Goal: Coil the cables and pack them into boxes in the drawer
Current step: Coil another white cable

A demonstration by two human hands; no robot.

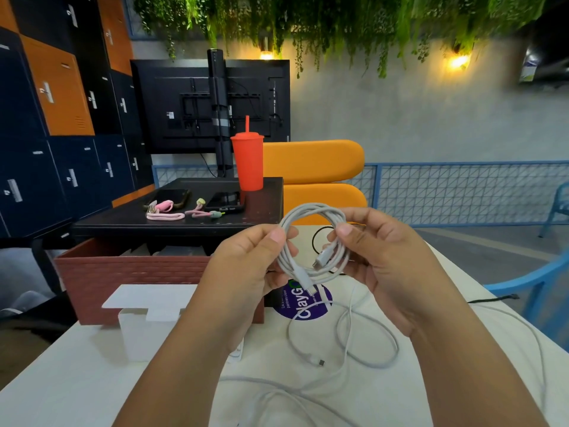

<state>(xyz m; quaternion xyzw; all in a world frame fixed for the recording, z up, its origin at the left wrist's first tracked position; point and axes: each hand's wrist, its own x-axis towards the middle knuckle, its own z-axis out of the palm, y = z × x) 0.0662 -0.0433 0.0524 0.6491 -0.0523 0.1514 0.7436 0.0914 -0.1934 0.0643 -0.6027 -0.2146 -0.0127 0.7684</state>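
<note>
Left hand (246,263) and right hand (381,257) both pinch a coiled white cable (311,241) (plugs dangling) between them.

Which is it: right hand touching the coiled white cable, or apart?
Touching. Head view shows the right hand pinching the coiled white cable with its thumb.

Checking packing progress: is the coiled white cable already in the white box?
No, the left hand and right hand hold the coiled white cable up, apart from the white box.
</note>
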